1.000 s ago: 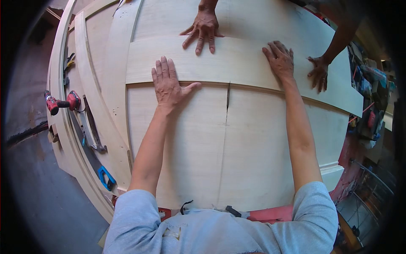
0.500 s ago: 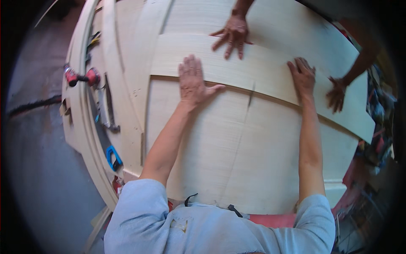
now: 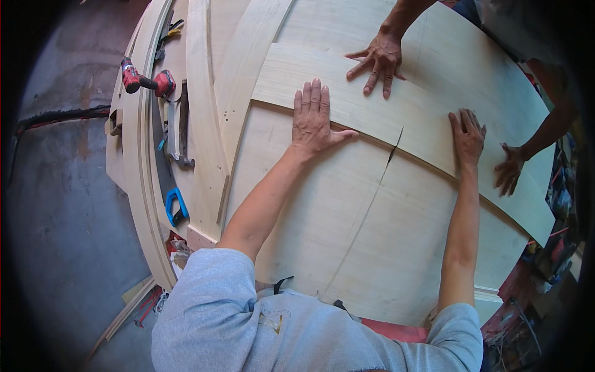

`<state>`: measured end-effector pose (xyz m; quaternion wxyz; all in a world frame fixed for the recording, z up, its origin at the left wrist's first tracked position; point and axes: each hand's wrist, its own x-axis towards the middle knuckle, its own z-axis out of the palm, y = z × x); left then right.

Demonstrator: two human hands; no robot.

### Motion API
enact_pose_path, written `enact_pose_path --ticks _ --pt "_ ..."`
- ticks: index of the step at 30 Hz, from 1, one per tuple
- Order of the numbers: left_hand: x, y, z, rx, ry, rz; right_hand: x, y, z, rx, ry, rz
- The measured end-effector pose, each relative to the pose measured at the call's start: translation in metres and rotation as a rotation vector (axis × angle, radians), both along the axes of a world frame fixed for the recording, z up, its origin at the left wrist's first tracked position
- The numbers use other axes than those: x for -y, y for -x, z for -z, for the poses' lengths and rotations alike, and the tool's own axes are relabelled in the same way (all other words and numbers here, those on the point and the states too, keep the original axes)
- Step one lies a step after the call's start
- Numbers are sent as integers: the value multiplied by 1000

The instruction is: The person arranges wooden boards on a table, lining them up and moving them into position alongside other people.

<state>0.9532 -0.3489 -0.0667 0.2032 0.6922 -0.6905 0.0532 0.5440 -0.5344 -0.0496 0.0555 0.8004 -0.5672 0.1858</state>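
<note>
My left hand (image 3: 313, 126) lies flat, fingers stretched up and thumb out, across the near edge of a pale wooden board (image 3: 427, 127). Farther right, my right hand (image 3: 468, 139) rests on the same board with fingers extended. Neither hand grasps anything. The board overlaps a wide pale wood panel (image 3: 316, 217) nearer me. A thin dark line (image 3: 392, 150) runs from the board's edge down that panel. Across from me, a co-worker's spread hand (image 3: 380, 59) presses on the board, and their other hand (image 3: 510, 168) touches it near its right end.
On the left lie long wood strips (image 3: 207, 93), a red cordless drill (image 3: 149, 82), a hammer (image 3: 182, 158) and a handsaw with a blue handle (image 3: 176, 208). Grey floor (image 3: 74, 204) shows beyond. Mixed clutter (image 3: 561, 198) lies at the right.
The whole view has shifted, so the boards and tools appear farther right and somewhat lower, and look sharper. Both my hands stay flat on the board, as do the co-worker's hands.
</note>
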Motion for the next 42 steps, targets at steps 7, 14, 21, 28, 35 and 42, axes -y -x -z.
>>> enact_pose_path --ticks 7,14,21,28,35,42 --pt "-8 2 -1 2 -8 -9 -13 -2 -5 -3 15 -4" --pt "-18 8 0 -34 -49 9 -20 1 -1 -42 61 -9" --pt "-30 11 -7 3 -67 -16 -29 0 -3 -5 28 5" --pt "-43 16 -12 4 -90 -27 -36 4 -5 -11 9 -16" --pt "-52 19 -15 10 -88 -31 -41 6 -9 -13 -9 -34" --pt "-63 21 -18 21 -95 -36 -47 7 -14 -8 -22 -56"
